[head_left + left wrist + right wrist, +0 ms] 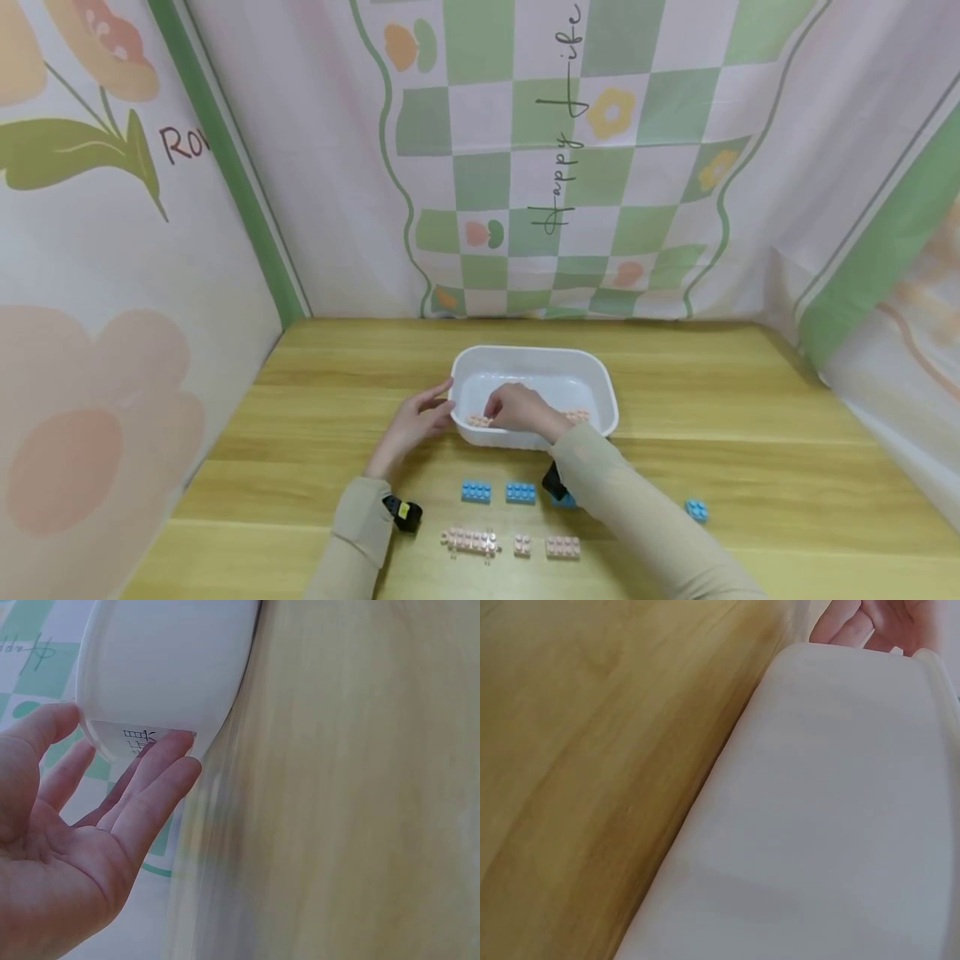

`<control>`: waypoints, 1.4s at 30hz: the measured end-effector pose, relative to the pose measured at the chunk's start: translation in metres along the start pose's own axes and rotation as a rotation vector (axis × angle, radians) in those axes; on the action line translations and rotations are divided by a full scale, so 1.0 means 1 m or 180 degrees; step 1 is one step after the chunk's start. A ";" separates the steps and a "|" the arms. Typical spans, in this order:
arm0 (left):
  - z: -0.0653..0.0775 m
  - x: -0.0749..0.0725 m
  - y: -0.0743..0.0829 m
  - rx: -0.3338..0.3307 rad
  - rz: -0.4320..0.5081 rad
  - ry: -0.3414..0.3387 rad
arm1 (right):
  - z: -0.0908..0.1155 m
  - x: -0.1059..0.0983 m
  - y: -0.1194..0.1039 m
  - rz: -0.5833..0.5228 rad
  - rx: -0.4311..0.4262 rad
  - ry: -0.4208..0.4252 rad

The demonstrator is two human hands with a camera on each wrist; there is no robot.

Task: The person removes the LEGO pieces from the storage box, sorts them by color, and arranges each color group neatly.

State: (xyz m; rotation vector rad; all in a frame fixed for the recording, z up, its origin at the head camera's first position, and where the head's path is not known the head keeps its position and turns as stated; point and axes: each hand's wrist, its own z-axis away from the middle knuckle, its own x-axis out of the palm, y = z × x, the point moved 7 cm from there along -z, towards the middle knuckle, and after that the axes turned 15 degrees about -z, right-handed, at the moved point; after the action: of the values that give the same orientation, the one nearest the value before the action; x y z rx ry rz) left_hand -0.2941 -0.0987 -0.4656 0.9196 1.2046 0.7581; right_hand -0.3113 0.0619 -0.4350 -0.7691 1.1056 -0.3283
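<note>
A white plastic bin [532, 357] stands on the wooden table. My left hand [412, 421] is at its left end; in the left wrist view the fingers [154, 802] spread loosely along the labelled end wall and the thumb is at the rim. Inside the bin is my right hand [519, 410], fingers bent downward, pinching at a light pink toy brick [477, 422] near the left front corner. More pink bricks [577, 416] lie at the bin's right, partly behind the right wrist. The right wrist view shows mostly the bin's outer wall [817, 802], hiding the right hand.
In front of the bin, blue bricks [476, 492] form a row, one partly covered by the right sleeve. Nearer me lie a long pink piece [471, 541], a small pink brick [522, 546] and a larger one [562, 547]. Another blue brick [696, 510] sits to the right.
</note>
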 end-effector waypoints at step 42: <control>0.002 0.001 -0.001 -0.0031 0.0144 0.0017 | 0.078 -0.056 -0.030 0.0100 -0.0908 0.0765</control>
State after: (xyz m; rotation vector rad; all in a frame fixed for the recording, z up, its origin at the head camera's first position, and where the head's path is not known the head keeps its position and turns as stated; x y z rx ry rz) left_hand -0.2922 -0.0985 -0.4673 0.9400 1.1871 0.8025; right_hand -0.2622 0.1049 -0.3584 -0.9813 1.4091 -0.2427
